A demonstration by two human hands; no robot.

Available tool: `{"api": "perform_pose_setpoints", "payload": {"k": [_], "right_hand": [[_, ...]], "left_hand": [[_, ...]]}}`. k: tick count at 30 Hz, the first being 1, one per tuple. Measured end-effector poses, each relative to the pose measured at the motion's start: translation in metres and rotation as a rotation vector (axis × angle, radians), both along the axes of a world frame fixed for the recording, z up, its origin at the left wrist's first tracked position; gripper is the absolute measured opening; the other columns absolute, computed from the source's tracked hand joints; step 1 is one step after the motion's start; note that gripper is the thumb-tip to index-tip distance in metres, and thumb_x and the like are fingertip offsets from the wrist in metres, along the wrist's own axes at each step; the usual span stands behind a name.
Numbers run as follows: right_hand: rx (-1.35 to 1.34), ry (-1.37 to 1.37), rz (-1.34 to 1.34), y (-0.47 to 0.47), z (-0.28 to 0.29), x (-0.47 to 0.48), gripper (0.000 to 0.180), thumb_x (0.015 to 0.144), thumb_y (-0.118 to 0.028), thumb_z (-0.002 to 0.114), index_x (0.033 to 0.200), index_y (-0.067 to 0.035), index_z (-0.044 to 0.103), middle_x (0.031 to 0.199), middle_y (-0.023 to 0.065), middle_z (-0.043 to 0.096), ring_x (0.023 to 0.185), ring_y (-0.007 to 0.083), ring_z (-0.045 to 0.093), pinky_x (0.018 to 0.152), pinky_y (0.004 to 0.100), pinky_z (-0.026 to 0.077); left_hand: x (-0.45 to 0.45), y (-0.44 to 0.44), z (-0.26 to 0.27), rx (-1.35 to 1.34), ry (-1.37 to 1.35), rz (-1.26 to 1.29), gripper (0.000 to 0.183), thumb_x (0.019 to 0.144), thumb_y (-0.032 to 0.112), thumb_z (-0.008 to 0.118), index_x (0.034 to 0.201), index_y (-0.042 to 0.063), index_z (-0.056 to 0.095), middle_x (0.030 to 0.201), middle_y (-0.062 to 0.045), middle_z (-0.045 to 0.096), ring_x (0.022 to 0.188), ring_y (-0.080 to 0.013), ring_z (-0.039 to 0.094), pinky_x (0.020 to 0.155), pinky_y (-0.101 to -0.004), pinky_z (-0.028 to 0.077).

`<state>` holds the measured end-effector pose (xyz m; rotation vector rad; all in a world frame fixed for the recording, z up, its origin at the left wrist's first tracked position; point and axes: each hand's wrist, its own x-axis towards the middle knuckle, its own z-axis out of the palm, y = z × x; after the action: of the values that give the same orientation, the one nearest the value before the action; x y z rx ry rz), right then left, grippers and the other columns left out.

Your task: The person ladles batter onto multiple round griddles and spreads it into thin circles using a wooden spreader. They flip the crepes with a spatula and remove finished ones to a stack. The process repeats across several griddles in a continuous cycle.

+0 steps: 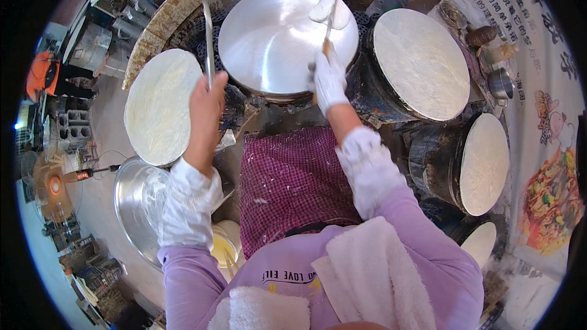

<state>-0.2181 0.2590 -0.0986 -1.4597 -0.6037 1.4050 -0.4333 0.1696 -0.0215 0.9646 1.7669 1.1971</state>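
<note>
My bare left hand grips the long metal handle of a ladle, its bowl raised near the top edge and blurred. A white knitted glove covers my right hand, which holds a thin spreader over the round metal griddle. A patch of white batter lies at the griddle's far right, beside and partly under the spreader's blade. The rest of the griddle's surface is bare and shiny. Left of it, behind my left hand, a round griddle carries a thin pale flatbread sheet.
More pale sheets cover several griddles on dark drum stoves to the right. A steel basin and a bucket of yellow liquid stand by my left arm. A metal cup sits far right. A person in orange is far left.
</note>
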Motion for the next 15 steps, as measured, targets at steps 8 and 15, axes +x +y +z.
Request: {"api": "perform_pose_setpoints", "payload": {"k": [8, 15], "right_hand": [[0.579, -0.919, 0.308, 0.033, -0.028, 0.042, 0.051, 0.093, -0.031, 0.059, 0.139, -0.009, 0.059, 0.108, 0.0230, 0.072, 0.094, 0.0358, 0.071, 0.082, 0.0405, 0.056], [0.224, -1.388, 0.389, -0.078, -0.032, 0.119, 0.056, 0.100, -0.036, 0.053, 0.152, -0.019, 0.040, 0.105, 0.0314, 0.066, 0.093, 0.0503, 0.066, 0.084, 0.0554, 0.052]], "left_hand": [[0.017, -0.188, -0.103, -0.302, -0.431, 0.301, 0.033, 0.096, 0.025, 0.067, 0.071, 0.012, 0.050, 0.053, 0.002, 0.045, 0.041, -0.0098, 0.043, 0.039, -0.0263, 0.034], [0.010, -0.296, -0.172, -0.302, 0.016, 0.180, 0.026, 0.096, 0.021, 0.061, 0.092, 0.000, 0.076, 0.073, -0.005, 0.069, 0.071, -0.0135, 0.061, 0.070, -0.0299, 0.048]]}}
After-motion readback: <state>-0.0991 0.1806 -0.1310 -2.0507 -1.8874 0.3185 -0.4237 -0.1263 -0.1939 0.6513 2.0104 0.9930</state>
